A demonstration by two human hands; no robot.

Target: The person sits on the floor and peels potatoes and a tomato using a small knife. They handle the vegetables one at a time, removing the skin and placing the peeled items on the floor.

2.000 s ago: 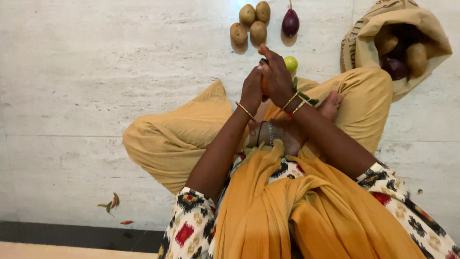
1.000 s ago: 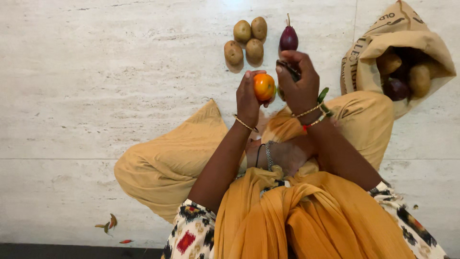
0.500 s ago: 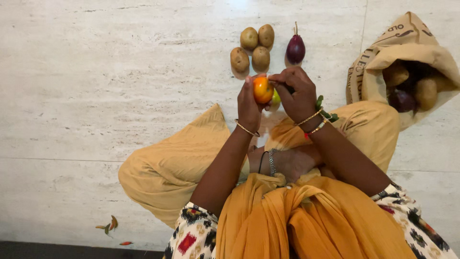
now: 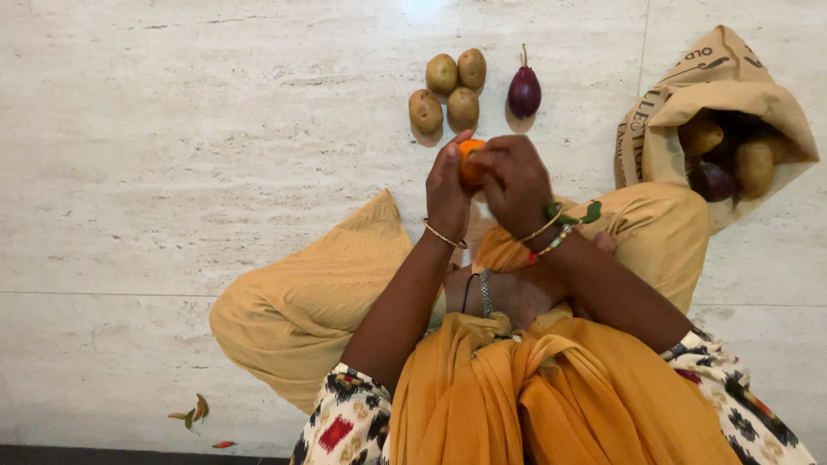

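Note:
I sit cross-legged on a pale stone floor. My left hand (image 4: 448, 185) holds an orange tomato (image 4: 469, 164) up in front of me. My right hand (image 4: 515, 181) is closed over the tomato's right side, fingers curled onto it; whether it holds anything else is hidden. Both wrists carry bangles. A few green leaves (image 4: 570, 215) lie by my right wrist.
Several potatoes (image 4: 448, 86) and a purple eggplant (image 4: 524, 90) lie on the floor ahead. A brown paper bag (image 4: 663, 112) at the upper right holds more potatoes and eggplants. Small vegetable scraps (image 4: 196, 412) lie at the lower left.
My right hand, raised apart from the tomato a second ago, has come down and closed over it. The green fruit seen behind my hands is now hidden.

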